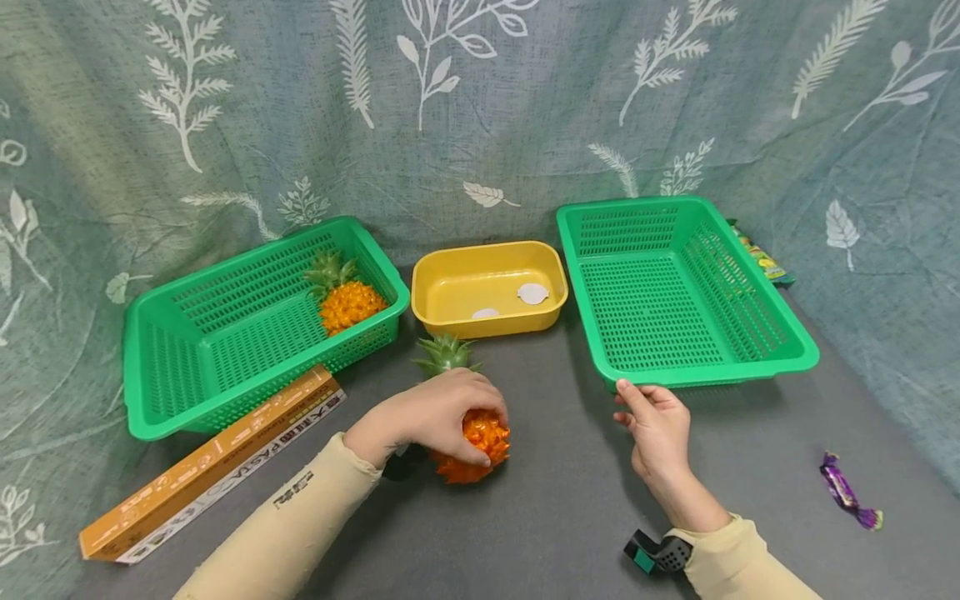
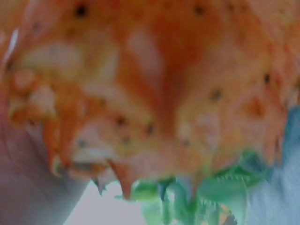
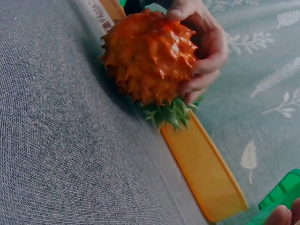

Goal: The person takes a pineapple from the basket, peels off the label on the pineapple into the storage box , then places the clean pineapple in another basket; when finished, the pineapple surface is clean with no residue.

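Observation:
My left hand [image 1: 450, 412] grips an orange toy pineapple [image 1: 486, 433] from above, its green leaves pointing toward the yellow bin. In the left wrist view the spiky pineapple [image 2: 164, 103] fills most of the picture, blurred. The right wrist view shows the fingers curled over one side of the pineapple [image 3: 147, 58]. My right hand [image 1: 660, 425] pinches the near left corner of the right green basket [image 1: 705, 371] between thumb and fingers. A second pineapple [image 1: 352, 307] lies inside the left green basket [image 1: 262, 379].
A yellow bin [image 1: 491, 327] with two white round patches stands between the baskets. An orange pasta box [image 1: 217, 462] leans by the left basket. At the right lies a purple-wrapped candy [image 1: 847, 490]. A green-yellow packet [image 1: 765, 257] shows behind the right basket, near the leaf-patterned cloth [image 1: 480, 125].

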Demonstrator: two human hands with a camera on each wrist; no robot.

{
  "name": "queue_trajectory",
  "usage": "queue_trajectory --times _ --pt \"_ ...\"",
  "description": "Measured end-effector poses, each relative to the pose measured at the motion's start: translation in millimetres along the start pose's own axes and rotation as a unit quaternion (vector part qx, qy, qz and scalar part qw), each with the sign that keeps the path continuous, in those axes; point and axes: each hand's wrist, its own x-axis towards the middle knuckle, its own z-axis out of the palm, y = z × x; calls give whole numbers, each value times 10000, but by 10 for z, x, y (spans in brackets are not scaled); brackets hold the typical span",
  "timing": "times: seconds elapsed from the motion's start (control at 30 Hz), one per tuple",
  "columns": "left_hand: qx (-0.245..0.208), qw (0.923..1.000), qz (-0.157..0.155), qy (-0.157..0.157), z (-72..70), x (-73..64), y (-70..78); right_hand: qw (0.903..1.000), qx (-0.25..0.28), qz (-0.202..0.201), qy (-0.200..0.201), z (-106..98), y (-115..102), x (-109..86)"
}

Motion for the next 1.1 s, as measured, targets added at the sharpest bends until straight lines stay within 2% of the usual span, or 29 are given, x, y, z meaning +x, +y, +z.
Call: queue_trajectory --times 0.1,0.2,0.3,0.37,0.4,0.47,0.57,0.67,0.73,0.8,0.9,0.97,1.1 --pt "-302 9995 59 36 -15 -53 -8 10000 -7 -11 -9 -1 -2 4" --pt "-453 9986 -91 250 -37 -121 9 10000 -9 -13 -17 0 -3 6" --pt "-619 9941 -556 693 -68 -212 65 10000 -8 -10 -18 0 -6 6" --pt "-813 9858 -950 1125 -72 -279 103 10000 1 -14 -16 0 -8 5" --pt "-943 9793 -1163 1365 -66 -311 120 10000 2 -15 -8 1 -9 5" --pt "-1330 9601 -1629 1841 -35 -374 155 10000 -7 -20 5 0 -9 5" --pt "-2002 9190 -2341 2459 53 -447 192 10000 -24 -8 22 0 -4 5" --pt "-2633 8759 -2956 2758 179 -489 224 10000 -39 8 17 -2 1 4" --pt "-2856 8565 -3308 2747 270 -497 241 10000 -30 14 8 -2 2 -1" --pt "-3004 8449 -3540 2657 354 -492 255 10000 -10 11 4 -1 5 -1" --pt "-3150 8336 -3762 2539 441 -472 269 10000 36 -5 -4 0 7 -3" --pt "-3218 8313 -3793 2481 475 -458 270 10000 60 -24 -26 1 7 -3" --pt "-3248 8346 -3744 2402 495 -439 263 10000 64 -27 -28 1 5 -1"
